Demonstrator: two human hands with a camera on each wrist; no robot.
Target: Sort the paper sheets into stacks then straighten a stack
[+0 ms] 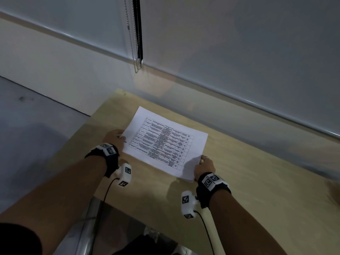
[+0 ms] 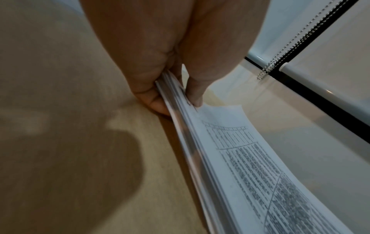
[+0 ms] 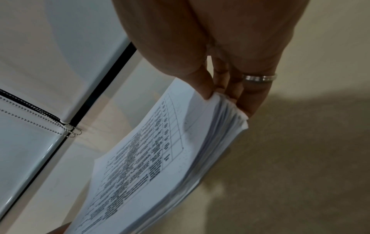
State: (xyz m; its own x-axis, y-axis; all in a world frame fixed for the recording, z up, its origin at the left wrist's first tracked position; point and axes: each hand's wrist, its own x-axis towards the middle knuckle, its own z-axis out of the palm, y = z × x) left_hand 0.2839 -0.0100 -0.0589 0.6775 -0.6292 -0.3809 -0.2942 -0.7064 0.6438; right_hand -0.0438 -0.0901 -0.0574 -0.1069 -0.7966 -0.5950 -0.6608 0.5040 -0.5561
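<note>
A stack (image 1: 165, 142) of printed sheets is held over a tan table (image 1: 257, 190), one hand at each short end. The top sheet bears a ruled grid filled with dense text; the print is too blurred to read.

The left hand (image 1: 114, 138) pinches the stack's left edge. In the left wrist view the thumb (image 2: 194, 95) lies on the top sheet and a finger (image 2: 154, 101) sits underneath, with the sheet edges (image 2: 180, 126) clamped between them. The hand (image 2: 160, 47) fills the upper part of that view.

The right hand (image 1: 204, 167) grips the near right corner. In the right wrist view the thumb (image 3: 204, 85) presses on top and the fingers (image 3: 250, 101) curl under the stack (image 3: 160, 158). One finger carries a ring (image 3: 260, 77). The sheet edges at this corner are fanned and not flush.

Both wrist views show the stack raised off the table (image 2: 60, 142), with a shadow (image 3: 300, 142) cast on the tabletop beneath. Whether any edge touches the surface cannot be told.

Each wrist carries a black strap with white marker blocks (image 1: 108, 149) and a cabled white unit (image 1: 187, 204).

Behind the table, a bead chain (image 1: 135, 52) hangs against a pale blind (image 1: 239, 43) with a rail (image 1: 257, 103) along its lower edge.
</note>
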